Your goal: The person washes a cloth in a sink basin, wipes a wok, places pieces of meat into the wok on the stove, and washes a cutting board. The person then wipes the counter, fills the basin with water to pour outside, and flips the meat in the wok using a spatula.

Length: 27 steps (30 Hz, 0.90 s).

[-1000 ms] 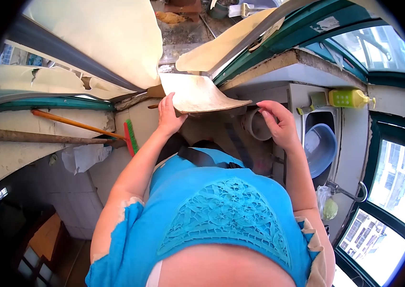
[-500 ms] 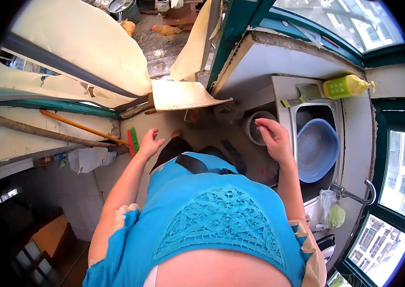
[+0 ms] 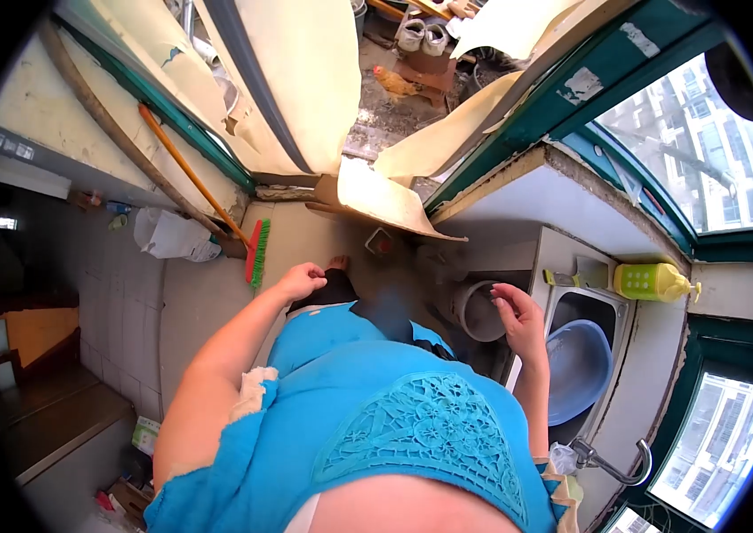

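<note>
My left hand (image 3: 303,281) hangs in front of my left hip, its fingers curled together, and nothing shows in it. Beyond it on the floor stands the red and green head of a broom (image 3: 257,252). My right hand (image 3: 519,318) is held up at the left side of the sink, thumb and fingers apart, holding nothing I can see. It is nearest to a grey bucket (image 3: 480,313) on the floor and a blue basin (image 3: 582,369) that sits in the sink (image 3: 629,330).
A yellow pump bottle (image 3: 652,282) and a cleaver (image 3: 591,271) lie by the sink, with a curved tap (image 3: 629,473) at its near end. Ahead, a torn cream sheet (image 3: 385,201) borders the doorway. Outside it are a chicken (image 3: 394,82) and white shoes (image 3: 422,37).
My view has turned, so the doorway and broom sit further right. My left hand's fingers have drawn closer together. My right hand has come lower and stays apart from the bucket and basin.
</note>
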Each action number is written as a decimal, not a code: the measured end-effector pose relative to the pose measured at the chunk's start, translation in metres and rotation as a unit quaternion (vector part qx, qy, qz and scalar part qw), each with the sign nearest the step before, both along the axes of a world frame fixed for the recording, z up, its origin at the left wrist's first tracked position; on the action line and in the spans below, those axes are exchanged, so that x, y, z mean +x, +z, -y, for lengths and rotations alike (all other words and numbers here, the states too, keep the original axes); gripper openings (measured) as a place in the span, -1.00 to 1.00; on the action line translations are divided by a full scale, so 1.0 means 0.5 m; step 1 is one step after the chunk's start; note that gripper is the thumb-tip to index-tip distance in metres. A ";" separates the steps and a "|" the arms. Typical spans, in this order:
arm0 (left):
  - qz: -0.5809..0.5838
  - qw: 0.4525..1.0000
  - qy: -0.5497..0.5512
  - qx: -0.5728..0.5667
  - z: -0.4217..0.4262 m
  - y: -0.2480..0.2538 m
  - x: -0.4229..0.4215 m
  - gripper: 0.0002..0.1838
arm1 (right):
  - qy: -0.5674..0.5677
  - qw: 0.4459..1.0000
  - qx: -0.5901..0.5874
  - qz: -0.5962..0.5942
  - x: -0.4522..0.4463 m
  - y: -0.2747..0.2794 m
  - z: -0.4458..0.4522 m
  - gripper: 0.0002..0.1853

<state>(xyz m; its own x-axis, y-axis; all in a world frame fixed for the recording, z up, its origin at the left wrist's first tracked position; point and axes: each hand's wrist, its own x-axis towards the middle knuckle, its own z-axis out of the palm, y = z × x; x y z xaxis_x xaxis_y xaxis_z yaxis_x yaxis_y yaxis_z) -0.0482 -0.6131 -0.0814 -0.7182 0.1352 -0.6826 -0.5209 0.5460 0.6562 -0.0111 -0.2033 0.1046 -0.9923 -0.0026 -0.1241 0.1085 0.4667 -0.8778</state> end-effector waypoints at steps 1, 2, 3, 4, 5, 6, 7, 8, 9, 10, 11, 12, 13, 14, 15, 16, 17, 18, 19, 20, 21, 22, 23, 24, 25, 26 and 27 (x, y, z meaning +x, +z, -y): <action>0.013 1.000 -0.011 -0.006 0.004 0.008 0.004 -0.64 | 0.009 1.000 0.015 0.006 -0.003 0.004 0.007 -0.77; 0.027 0.999 -0.010 -0.017 0.014 -0.010 0.012 -0.63 | 0.016 0.999 0.030 0.013 -0.005 0.008 0.015 -0.77; 0.036 0.999 0.007 -0.002 0.030 -0.046 0.025 -0.66 | 0.019 0.998 0.021 0.050 -0.007 0.021 0.026 -0.76; 0.061 0.998 -0.013 -0.026 0.034 -0.023 0.024 -0.62 | 0.034 0.997 0.042 0.057 -0.007 0.023 0.033 -0.75; 0.096 0.995 -0.001 -0.033 0.037 -0.012 0.024 -0.57 | 0.039 0.995 0.047 0.082 -0.005 0.023 0.040 -0.74; 0.108 0.994 -0.005 -0.033 0.047 -0.016 0.026 -0.50 | 0.044 0.992 0.051 0.109 -0.002 0.019 0.048 -0.74; 0.155 0.988 0.006 -0.016 0.049 0.012 0.016 -0.42 | 0.058 0.989 0.048 0.130 0.000 0.010 0.053 -0.73; 0.185 0.982 0.020 -0.005 0.058 0.010 0.014 -0.35 | 0.067 0.984 0.042 0.157 0.001 -0.003 0.058 -0.71; 0.197 0.980 0.030 0.016 0.072 -0.003 0.012 -0.30 | 0.077 0.980 0.049 0.175 0.000 -0.009 0.068 -0.71; 0.213 0.976 0.024 0.031 0.094 -0.031 0.010 -0.25 | 0.086 0.976 0.054 0.194 -0.005 -0.014 0.080 -0.70; 0.241 0.969 0.035 0.035 0.105 -0.021 -0.005 -0.21 | 0.097 0.971 0.060 0.209 -0.011 -0.023 0.092 -0.70; 0.272 0.960 0.047 0.039 0.109 -0.004 -0.019 -0.18 | 0.087 0.966 0.043 0.239 -0.022 -0.021 0.112 -0.70; 0.297 0.952 0.056 0.046 0.122 0.005 -0.030 -0.16 | 0.077 0.966 0.016 0.245 -0.028 -0.033 0.131 -0.70; 0.319 0.944 0.067 0.056 0.129 0.013 -0.052 -0.14 | 0.070 0.967 -0.008 0.246 -0.038 -0.045 0.149 -0.70; 0.331 0.940 0.062 0.049 0.127 0.038 -0.077 -0.11 | 0.069 0.961 -0.034 0.266 -0.054 -0.047 0.169 -0.69; 0.341 0.937 0.062 0.049 0.141 0.034 -0.091 -0.10 | 0.084 0.963 -0.031 0.255 -0.049 -0.088 0.183 -0.68; 0.350 0.933 0.064 0.053 0.153 0.024 -0.105 -0.09 | 0.087 0.962 -0.039 0.256 -0.060 -0.101 0.196 -0.67; 0.360 0.929 0.069 0.056 0.158 0.031 -0.119 -0.08 | 0.093 0.960 -0.047 0.258 -0.072 -0.103 0.212 -0.65; 0.386 0.919 0.052 0.054 0.164 0.042 -0.143 -0.07 | 0.117 0.960 -0.027 0.253 -0.086 -0.099 0.222 -0.64; 0.395 0.915 0.050 0.057 0.169 0.046 -0.163 -0.07 | 0.141 0.959 -0.007 0.245 -0.109 -0.090 0.224 -0.64; 0.403 0.912 0.049 0.061 0.175 0.050 -0.179 -0.07 | 0.166 0.957 0.014 0.237 -0.135 -0.078 0.227 -0.63; 0.410 0.908 0.047 0.064 0.180 0.054 -0.193 -0.08 | 0.159 0.966 0.029 0.202 -0.160 -0.068 0.230 -0.62; 0.404 0.912 0.035 0.054 0.186 0.054 -0.206 -0.10 | 0.151 0.973 0.044 0.168 -0.186 -0.057 0.235 -0.62; 0.398 0.916 0.023 0.044 0.191 0.053 -0.217 -0.12 | 0.142 0.979 0.059 0.133 -0.213 -0.048 0.240 -0.62; 0.391 0.920 0.011 0.035 0.195 0.052 -0.228 -0.14 | 0.127 0.984 0.062 0.105 -0.246 -0.041 0.245 -0.63; 0.386 0.922 -0.003 0.028 0.199 0.053 -0.239 -0.18 | 0.112 0.989 0.066 0.076 -0.282 -0.034 0.254 -0.65; 0.382 0.924 -0.017 0.022 0.202 0.053 -0.247 -0.23 | 0.091 0.993 0.070 0.018 -0.316 -0.022 0.266 -0.66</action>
